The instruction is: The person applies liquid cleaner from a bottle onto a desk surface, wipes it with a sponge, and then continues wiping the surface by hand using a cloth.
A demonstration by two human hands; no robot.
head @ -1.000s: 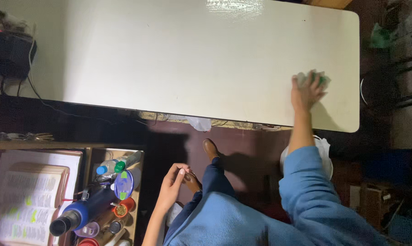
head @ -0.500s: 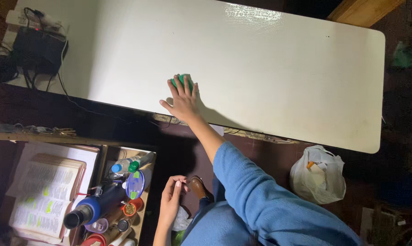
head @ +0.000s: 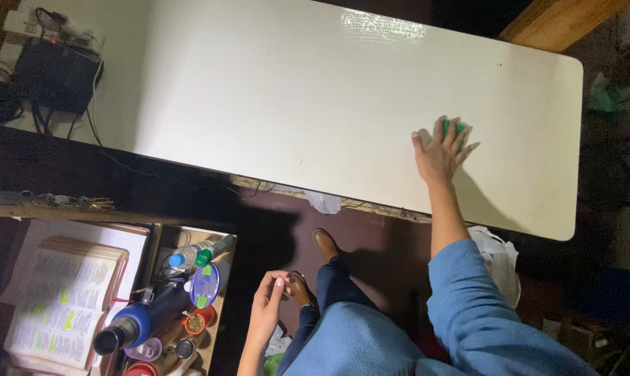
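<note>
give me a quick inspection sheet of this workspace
surface: white table, long, mostly bare, glare at the far edge
job's things: green cloth flat on the table under the right hand
clutter: box of bottles and an open book down left; white plastic bag below the table edge
grips: right hand pressed flat on the cloth; left hand by the lap, holding nothing seen
cables: black device with wires on the table's left end
surroundings: dark floor, brown shoes, wooden beam

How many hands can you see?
2: the right hand flat on a green cloth on the table; the left hand low, beside the knee.
</note>
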